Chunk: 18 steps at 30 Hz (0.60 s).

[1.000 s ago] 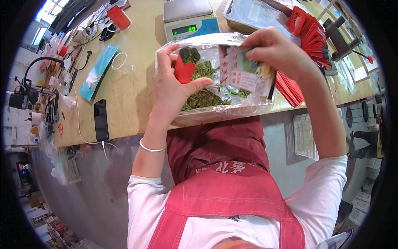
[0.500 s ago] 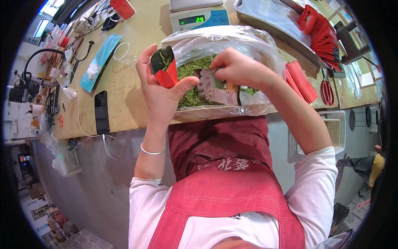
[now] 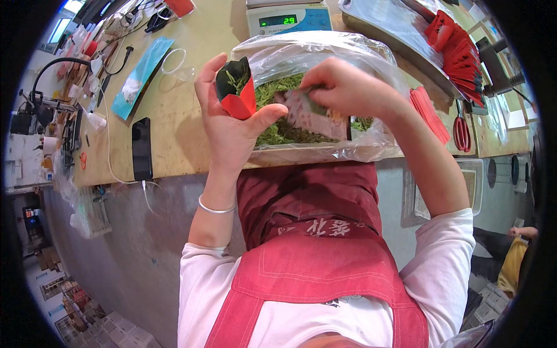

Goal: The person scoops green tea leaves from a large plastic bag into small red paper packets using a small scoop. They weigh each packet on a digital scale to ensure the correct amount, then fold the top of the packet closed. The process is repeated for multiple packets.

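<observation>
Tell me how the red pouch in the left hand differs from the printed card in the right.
The red pouch is red outside and dark inside; the printed card is mostly pale, with coloured print.
The red pouch gapes open, green leaves showing in its mouth; the printed card looks flat.
The red pouch points mouth upward; the printed card slants over the loose leaves.
Both are held in a bare hand.
</observation>
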{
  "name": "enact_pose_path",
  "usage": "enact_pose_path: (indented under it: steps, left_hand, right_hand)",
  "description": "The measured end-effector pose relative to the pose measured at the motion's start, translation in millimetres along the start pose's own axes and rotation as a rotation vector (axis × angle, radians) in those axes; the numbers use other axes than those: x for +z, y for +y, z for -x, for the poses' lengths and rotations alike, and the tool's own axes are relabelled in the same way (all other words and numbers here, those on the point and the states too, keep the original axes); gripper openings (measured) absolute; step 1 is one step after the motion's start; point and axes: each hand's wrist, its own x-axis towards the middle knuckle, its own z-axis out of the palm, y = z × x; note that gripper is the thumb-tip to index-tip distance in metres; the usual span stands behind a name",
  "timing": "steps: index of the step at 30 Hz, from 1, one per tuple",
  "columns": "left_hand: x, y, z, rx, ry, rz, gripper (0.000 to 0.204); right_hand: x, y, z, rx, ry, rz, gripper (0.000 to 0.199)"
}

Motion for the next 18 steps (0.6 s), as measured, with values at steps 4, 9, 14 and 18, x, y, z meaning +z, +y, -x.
enact_pose_path:
  steps: [4, 9, 14, 18]
  left_hand:
    - [0.5, -1.4, 0.3, 0.006, 0.006, 0.028, 0.114]
    - [0.8, -4.2, 0.0, 0.012, 0.001, 0.039, 0.114]
    - [1.4, -1.9, -0.6, 0.012, -0.009, 0.045, 0.115]
    - [0.5, -4.8, -0.9, 0.019, -0.030, 0.028, 0.114]
  right_hand:
    - [-16.1, 0.2, 2.6, 0.113, 0.050, 0.183, 0.027]
    - [9.7, 3.7, 0.8, -0.021, -0.073, 0.063, 0.026]
    - [5.6, 22.8, -1.6, 0.042, -0.173, -0.185, 0.026]
    - [7.4, 34.9, -2.0, 0.170, -0.225, -0.274, 0.027]
